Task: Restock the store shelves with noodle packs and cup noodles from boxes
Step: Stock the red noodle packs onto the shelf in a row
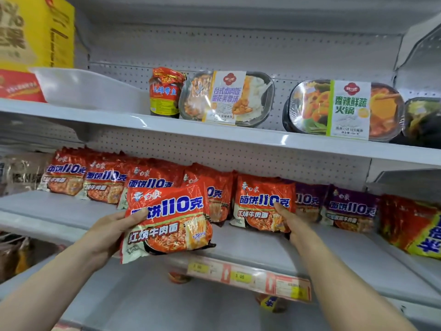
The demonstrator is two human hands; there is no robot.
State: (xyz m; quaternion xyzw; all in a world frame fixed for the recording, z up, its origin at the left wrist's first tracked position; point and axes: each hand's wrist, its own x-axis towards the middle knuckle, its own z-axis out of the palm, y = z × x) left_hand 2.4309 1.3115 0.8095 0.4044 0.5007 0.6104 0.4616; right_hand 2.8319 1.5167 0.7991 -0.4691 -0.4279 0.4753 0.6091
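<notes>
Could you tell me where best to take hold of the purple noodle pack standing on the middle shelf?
Probably pinch the purple noodle pack by its crimped top edge, coming from the front and above: it stands upright facing out, with packs close on both sides.

You faced a white metal shelving unit [214, 137] with a perforated back panel [238, 51] beyond your hands. A price-tag strip [248, 278] ran along the shelf edge below them. Even light glinted off the shelf lip above your hands.
</notes>
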